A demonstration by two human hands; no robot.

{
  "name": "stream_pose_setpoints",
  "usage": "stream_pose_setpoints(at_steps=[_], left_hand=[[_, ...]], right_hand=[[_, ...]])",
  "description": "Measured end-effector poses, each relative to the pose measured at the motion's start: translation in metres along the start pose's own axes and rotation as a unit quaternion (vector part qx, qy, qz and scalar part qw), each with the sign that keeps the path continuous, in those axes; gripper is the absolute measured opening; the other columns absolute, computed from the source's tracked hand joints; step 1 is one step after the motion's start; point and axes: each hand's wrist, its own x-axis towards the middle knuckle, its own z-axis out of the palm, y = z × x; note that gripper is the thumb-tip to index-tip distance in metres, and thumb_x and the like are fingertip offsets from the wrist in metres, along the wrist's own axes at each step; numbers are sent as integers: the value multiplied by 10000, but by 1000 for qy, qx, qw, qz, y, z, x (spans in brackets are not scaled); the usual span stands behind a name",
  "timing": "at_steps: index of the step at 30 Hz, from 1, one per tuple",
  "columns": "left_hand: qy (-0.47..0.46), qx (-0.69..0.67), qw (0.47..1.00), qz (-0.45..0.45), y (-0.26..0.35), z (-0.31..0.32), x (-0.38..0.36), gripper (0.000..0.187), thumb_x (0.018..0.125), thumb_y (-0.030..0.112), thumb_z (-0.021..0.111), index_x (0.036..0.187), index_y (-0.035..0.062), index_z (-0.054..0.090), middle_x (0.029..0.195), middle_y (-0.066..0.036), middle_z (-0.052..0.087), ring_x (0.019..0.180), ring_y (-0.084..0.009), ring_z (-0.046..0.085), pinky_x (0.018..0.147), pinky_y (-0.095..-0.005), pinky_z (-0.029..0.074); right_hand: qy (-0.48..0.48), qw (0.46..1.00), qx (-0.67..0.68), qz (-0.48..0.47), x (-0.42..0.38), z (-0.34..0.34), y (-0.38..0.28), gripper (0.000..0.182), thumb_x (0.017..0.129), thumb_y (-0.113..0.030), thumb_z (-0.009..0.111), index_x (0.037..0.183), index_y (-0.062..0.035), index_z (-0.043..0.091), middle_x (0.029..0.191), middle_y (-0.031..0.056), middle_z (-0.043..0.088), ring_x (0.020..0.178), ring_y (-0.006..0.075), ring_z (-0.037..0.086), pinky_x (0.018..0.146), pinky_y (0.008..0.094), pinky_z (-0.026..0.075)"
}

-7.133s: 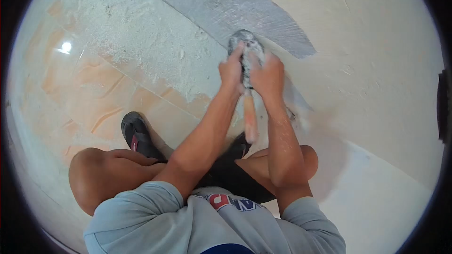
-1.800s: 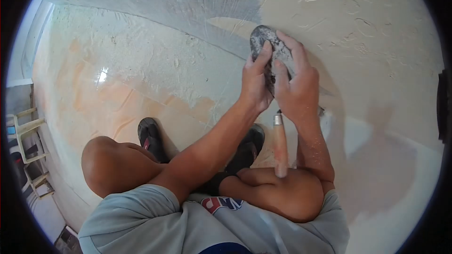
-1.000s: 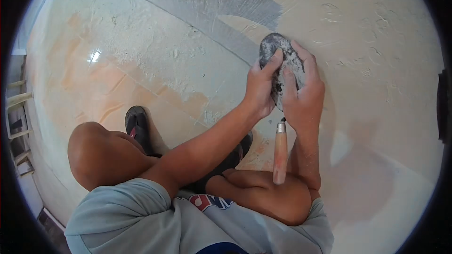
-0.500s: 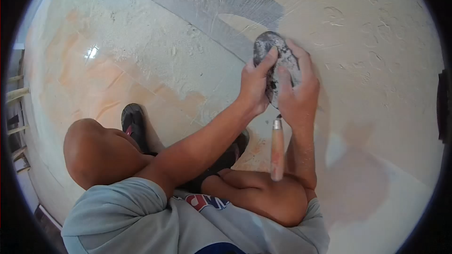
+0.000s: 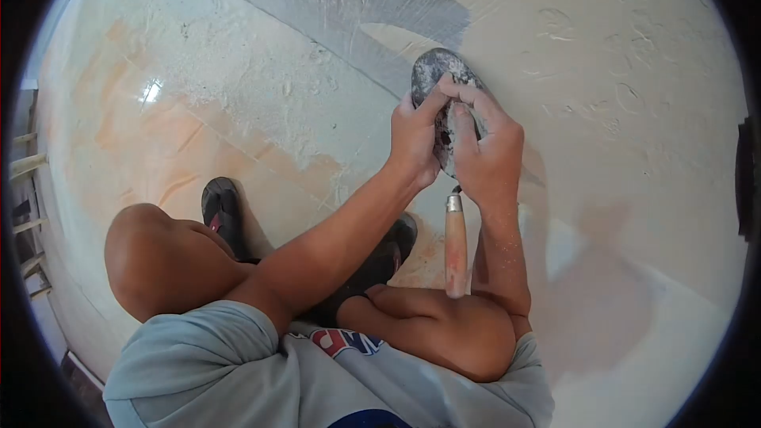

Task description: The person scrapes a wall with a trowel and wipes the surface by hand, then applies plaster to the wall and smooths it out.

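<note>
A dark oval trowel blade (image 5: 432,69), spotted with pale powder or residue, is held up between both hands. Its wooden handle (image 5: 456,257) with a metal ferrule points down toward my lap, and no hand is on it. My left hand (image 5: 414,136) grips the blade's left side, thumb on its face. My right hand (image 5: 490,150) holds the right side, with fingers curled over the blade face and the fingertips close to the left thumb. The palms hide part of the blade.
A dusty tiled floor (image 5: 230,79) lies at the left. Beyond the hands is a pale surface (image 5: 587,47) with a streaked grey patch (image 5: 341,0). My dark shoes (image 5: 223,210) and bare knees are below. Wooden slats (image 5: 28,164) stand at the far left edge.
The right fingers have moved from the blade's right edge onto its face, toward the left thumb. Both hands and the trowel have shifted slightly left.
</note>
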Motion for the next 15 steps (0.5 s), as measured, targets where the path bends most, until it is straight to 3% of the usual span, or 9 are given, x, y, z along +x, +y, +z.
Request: stream_pose_setpoints(at_steps=[3, 5, 8, 9, 12, 14, 15], left_hand=[[9, 29, 1000, -4, -3, -2, -3, 261, 1022, 164, 706, 1215, 15, 614, 1062, -72, 703, 915, -166, 703, 787, -335, 601], [9, 9, 1000, -5, -1, 3, -3, 218, 1028, 161, 687, 1182, 24, 615, 1024, -62, 699, 893, -159, 703, 764, -331, 603], [-28, 14, 999, -19, 10, -13, 9, 191, 1041, 168, 659, 1164, 28, 622, 1001, -58, 694, 890, -167, 708, 768, -354, 613], [-23, 12, 999, -30, 9, -12, 7, 235, 1031, 151, 671, 1208, 11, 606, 1065, -82, 696, 946, -187, 712, 809, -369, 615], [50, 19, 998, 25, -1, 10, -5, 406, 1001, 114, 701, 1338, -47, 540, 1233, -128, 690, 1093, -203, 702, 930, -352, 598], [28, 35, 999, 2, 3, 2, 1, 216, 1083, 214, 604, 1230, 57, 625, 1097, -45, 686, 980, -173, 701, 875, -339, 601], [-25, 21, 999, 11, 2, -19, 16, 200, 1090, 223, 596, 1218, 72, 629, 1096, -57, 687, 1000, -177, 705, 884, -351, 604]], right_hand=[[0, 999, 17, 33, -3, -5, -8, 251, 974, 1, 585, 1167, 24, 744, 1110, 178, 788, 1062, 241, 756, 970, 348, 549], [17, 999, -16, -28, 1, -2, -3, 266, 998, -44, 568, 1186, -42, 755, 1044, 237, 765, 1008, 391, 770, 864, 400, 584], [-5, 1000, -18, -21, 7, 11, 1, 238, 993, -66, 589, 1164, -38, 753, 1036, 247, 760, 979, 449, 734, 846, 407, 580], [-12, 1000, -3, -3, 5, 8, 0, 251, 974, -7, 599, 1177, 19, 744, 1076, 184, 784, 1039, 263, 762, 967, 344, 550], [-3, 999, 16, 27, 0, -7, -8, 189, 973, -14, 609, 1091, 18, 753, 1009, 161, 781, 975, 196, 747, 926, 331, 557], [-10, 1000, 0, 24, 5, 2, -7, 170, 972, -7, 604, 1057, 16, 749, 985, 157, 778, 950, 199, 747, 901, 337, 559], [-9, 1000, -16, -15, 9, 10, 1, 163, 972, -1, 601, 1045, 15, 747, 962, 150, 773, 924, 197, 742, 880, 336, 557]])
